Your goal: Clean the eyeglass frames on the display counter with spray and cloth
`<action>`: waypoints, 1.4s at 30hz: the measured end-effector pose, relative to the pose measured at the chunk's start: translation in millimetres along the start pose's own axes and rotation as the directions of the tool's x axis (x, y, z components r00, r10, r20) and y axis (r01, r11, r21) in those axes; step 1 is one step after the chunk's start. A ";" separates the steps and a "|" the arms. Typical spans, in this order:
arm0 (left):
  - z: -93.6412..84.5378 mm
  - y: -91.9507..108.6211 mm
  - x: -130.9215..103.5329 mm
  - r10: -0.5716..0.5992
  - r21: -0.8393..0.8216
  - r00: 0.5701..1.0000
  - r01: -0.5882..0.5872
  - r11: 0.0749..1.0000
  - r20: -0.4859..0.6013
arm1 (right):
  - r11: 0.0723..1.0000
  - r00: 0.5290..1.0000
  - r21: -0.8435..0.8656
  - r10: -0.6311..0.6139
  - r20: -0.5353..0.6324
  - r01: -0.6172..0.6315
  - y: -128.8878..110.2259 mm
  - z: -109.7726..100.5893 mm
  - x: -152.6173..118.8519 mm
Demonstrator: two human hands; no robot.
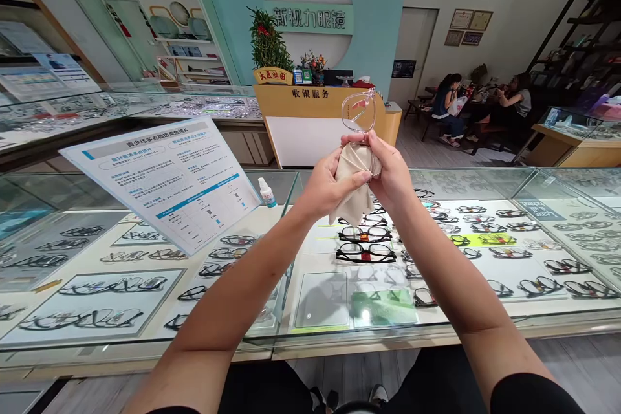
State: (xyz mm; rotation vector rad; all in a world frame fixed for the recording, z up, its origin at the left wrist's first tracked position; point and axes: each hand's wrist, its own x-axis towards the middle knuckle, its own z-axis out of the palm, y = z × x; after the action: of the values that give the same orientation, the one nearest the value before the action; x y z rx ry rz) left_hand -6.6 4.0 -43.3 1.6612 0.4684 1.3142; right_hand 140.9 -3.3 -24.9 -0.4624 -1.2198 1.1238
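Listener: Glasses [359, 112] were held where, and how?

Describer: They were held up above the glass counter [339, 344], one clear lens [355, 115] raised uncovered, the lower part hidden by a beige cloth [356, 191]. The cloth was gripped by the curled fingers of the left hand [326, 180], its thumb laid flat across the front. By the right hand [389, 171], the glasses were pinched at the fingertips near their middle, with no gap seen.

Listener: What could be spoiled from there?

Describer: Their thin rims, most likely. Both sides were gripped, so if the hands were turned against each other, the glasses might be bent near the middle. If grit was caught in the cloth, any lens hidden there might be scratched. The upper lens might be smudged, since bare fingertips were placed just beside it. And if the pinch was loosened carelessly, the glasses could be dropped onto the hard counter.
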 end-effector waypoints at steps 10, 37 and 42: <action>18.7 -2.8 -0.9 0.112 0.017 0.960 -0.111 0.994 -0.255 | 1.000 1.000 -0.005 -0.003 0.010 0.003 13.3 17.8 -6.7; -1.4 14.6 -2.4 0.033 -0.004 0.999 -0.032 0.999 0.027 | 1.000 0.999 0.007 -0.025 -0.028 0.025 -6.3 12.3 -9.3; 11.1 9.7 -0.6 0.112 0.028 0.985 -0.109 0.994 -0.128 | 1.000 0.999 0.008 -0.013 -0.043 0.014 0.8 21.6 -12.9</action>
State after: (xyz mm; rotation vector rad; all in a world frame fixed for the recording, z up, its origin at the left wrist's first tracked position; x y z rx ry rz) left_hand 0.8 -6.0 -35.4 1.6454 0.4736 1.5104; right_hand 122.0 -19.8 -24.6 -0.4690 -1.1794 1.1018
